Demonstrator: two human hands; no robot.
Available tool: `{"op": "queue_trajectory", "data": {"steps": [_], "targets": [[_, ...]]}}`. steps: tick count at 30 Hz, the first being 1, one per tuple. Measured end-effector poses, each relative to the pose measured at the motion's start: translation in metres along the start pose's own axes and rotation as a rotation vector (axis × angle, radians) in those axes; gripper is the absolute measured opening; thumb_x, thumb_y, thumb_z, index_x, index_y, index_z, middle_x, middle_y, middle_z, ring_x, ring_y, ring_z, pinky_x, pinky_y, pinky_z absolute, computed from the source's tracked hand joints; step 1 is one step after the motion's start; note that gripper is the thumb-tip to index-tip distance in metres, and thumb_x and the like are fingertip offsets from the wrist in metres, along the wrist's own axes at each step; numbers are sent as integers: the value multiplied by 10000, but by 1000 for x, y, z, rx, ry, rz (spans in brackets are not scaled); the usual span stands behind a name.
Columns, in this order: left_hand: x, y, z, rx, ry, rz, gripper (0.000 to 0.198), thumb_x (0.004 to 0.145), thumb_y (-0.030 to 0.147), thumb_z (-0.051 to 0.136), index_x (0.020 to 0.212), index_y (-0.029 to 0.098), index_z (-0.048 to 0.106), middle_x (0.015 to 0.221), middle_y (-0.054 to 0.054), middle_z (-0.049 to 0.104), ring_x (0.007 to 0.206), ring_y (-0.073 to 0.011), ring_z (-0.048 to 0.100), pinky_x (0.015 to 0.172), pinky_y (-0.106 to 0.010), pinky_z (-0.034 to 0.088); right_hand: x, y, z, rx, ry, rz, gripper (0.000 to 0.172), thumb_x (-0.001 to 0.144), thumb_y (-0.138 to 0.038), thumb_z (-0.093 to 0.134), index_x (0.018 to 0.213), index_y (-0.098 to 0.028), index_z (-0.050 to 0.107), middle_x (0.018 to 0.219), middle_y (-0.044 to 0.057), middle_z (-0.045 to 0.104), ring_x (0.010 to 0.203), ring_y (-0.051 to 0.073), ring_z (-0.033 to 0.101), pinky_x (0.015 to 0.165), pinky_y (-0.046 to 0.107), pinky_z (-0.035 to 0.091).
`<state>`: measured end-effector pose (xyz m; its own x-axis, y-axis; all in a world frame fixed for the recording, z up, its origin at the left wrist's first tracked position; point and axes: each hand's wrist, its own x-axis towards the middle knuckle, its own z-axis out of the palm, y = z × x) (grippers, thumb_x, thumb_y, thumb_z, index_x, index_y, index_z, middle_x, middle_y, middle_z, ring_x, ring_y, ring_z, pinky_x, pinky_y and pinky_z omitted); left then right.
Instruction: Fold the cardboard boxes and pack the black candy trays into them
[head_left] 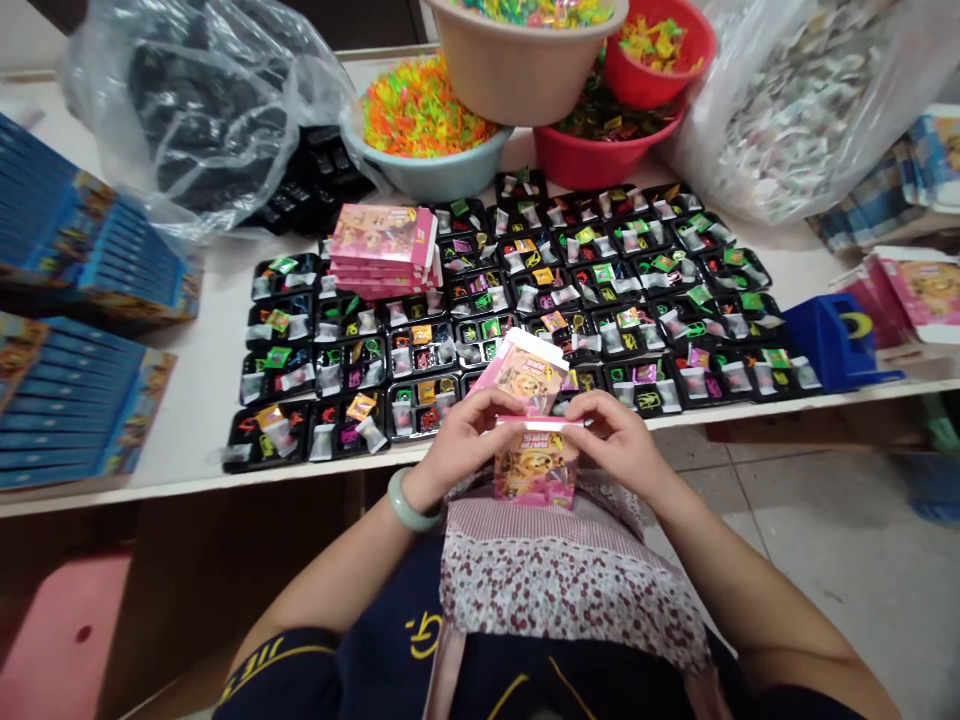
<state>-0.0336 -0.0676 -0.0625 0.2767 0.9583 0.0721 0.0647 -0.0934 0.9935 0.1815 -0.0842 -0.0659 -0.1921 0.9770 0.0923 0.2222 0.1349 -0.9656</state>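
Note:
Between my two hands, close to my apron, is a pink printed box (pixel 535 468) with a white edge along its top. My left hand (pixel 476 432) pinches that edge at its left end. The fingers of my right hand (pixel 611 437) grip the other end. Just behind it, a second pink box (pixel 529 380) with a raised white flap lies over the table's front edge, partly hidden by my hands. Black trays (pixel 424 408) holding small wrapped sachets and coloured plastic pieces spread in rows beyond my hands. A stack of pink boxes (pixel 382 240) rests on the trays at the left.
Tubs of coloured pieces stand at the back, among them a light blue tub (pixel 442 175) and a red tub (pixel 607 155). Clear bags flank them. Blue boxes (pixel 75 400) are stacked at left. A blue holder (pixel 832 345) sits at the right edge.

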Motion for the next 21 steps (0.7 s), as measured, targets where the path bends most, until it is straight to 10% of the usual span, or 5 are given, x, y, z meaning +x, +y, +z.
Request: {"op": "queue_trajectory", "data": {"steps": [9, 15, 18, 21], "targets": [[-9, -1, -20, 112, -226, 161, 144, 854, 259, 660, 967, 183, 704, 1002, -91, 708, 957, -178, 659, 890, -350, 540, -11, -3, -9, -84, -126, -126, 93, 853, -269, 646, 938, -234, 635, 1008, 54, 630, 973, 191, 602, 760, 332, 525], [-8, 1, -19, 124, -202, 16, 265, 811, 289, 699, 1048, 177, 665, 1020, -88, 695, 911, -161, 661, 805, -275, 567, -22, 1, -2, -74, -88, -150, 91, 875, -261, 610, 961, -238, 625, 1025, 51, 618, 970, 172, 606, 808, 344, 525], [4, 10, -22, 185, -65, 52, 170, 785, 313, 718, 896, 185, 697, 936, -60, 707, 889, -181, 660, 807, -305, 575, -16, 11, -43, -15, -65, -48, 301, 852, -361, 629, 1129, -247, 603, 1139, 65, 623, 989, 174, 620, 790, 319, 537], [23, 17, -28, 219, 333, 84, 171, 719, 293, 778, 847, 228, 685, 877, 7, 703, 782, -162, 650, 626, -262, 578, -12, 32, -141, -293, 398, 71, 271, 833, -384, 623, 1039, -211, 650, 1027, 69, 673, 935, 199, 628, 800, 339, 524]]}}
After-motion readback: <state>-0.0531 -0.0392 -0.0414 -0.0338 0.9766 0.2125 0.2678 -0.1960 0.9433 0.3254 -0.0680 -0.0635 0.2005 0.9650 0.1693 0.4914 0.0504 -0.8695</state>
